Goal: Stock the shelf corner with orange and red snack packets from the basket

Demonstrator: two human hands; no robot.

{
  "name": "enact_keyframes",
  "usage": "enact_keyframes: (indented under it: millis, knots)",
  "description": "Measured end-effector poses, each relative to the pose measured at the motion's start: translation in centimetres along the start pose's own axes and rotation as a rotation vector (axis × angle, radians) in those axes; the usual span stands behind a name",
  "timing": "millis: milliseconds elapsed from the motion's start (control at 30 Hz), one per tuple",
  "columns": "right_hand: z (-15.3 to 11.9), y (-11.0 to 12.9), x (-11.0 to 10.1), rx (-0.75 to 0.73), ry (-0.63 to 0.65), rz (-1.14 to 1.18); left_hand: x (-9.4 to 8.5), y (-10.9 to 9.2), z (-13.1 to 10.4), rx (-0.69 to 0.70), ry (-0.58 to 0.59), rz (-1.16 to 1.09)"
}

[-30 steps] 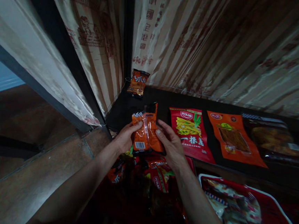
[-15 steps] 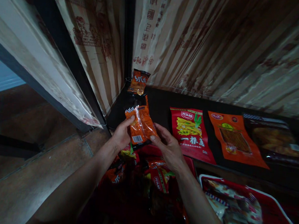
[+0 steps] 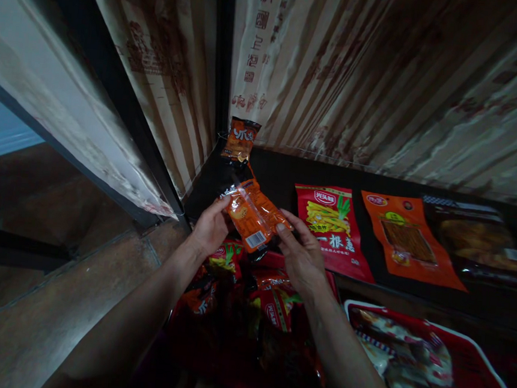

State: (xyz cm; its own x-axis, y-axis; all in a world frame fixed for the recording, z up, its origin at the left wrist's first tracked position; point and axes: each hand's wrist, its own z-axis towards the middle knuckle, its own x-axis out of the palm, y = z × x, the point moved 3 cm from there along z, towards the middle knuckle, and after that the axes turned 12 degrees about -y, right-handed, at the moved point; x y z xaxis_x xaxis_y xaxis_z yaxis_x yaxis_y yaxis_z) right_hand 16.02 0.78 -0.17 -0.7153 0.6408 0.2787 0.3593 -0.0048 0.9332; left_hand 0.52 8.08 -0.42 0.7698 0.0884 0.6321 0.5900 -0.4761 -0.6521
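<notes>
An orange snack bag [image 3: 253,213], its seam and barcode facing up, is between my two hands over the near edge of the black shelf. My left hand [image 3: 211,227] has its left side between thumb and fingers. At the lower right corner my right hand [image 3: 301,246] pinches it with thumb and fingertips. Partly covered beneath it is more orange packaging. Behind, a small orange snack packet [image 3: 241,139] stands in the shelf corner. Below my hands lies a dark red basket [image 3: 330,288] with several red and orange packets, mostly in shadow.
Along the black shelf [image 3: 274,170] lie a red snack bag [image 3: 328,230], an orange one [image 3: 411,240] and a dark one with a clear window [image 3: 480,240]. A red, white-rimmed basket [image 3: 483,346] holds wrapped packets. Printed curtains [image 3: 341,74] rise behind.
The orange bag has turned clockwise and moved slightly to the right. My right hand has shifted a little right with it, and my left hand now grips nearer its upper left side.
</notes>
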Motion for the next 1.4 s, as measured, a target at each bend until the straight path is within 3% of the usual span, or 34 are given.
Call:
enact_keyframes:
  millis: [300,600,1133,1400]
  knots:
    - [0.4,0.0,0.2,0.132,-0.11,0.195,-0.3,0.1,0.2,0.015,-0.009,0.066]
    - [0.1,-0.8,0.3,0.163,-0.022,0.175,-0.4,-0.3,0.5,0.046,-0.105,-0.01]
    - [-0.5,-1.2,-0.1,0.257,-0.044,0.069,-0.1,-0.4,0.3,0.152,-0.146,-0.061]
    - [-0.6,-1.0,0.1,0.238,-0.017,0.058,-0.1,-0.3,0.3,0.121,-0.175,-0.062]
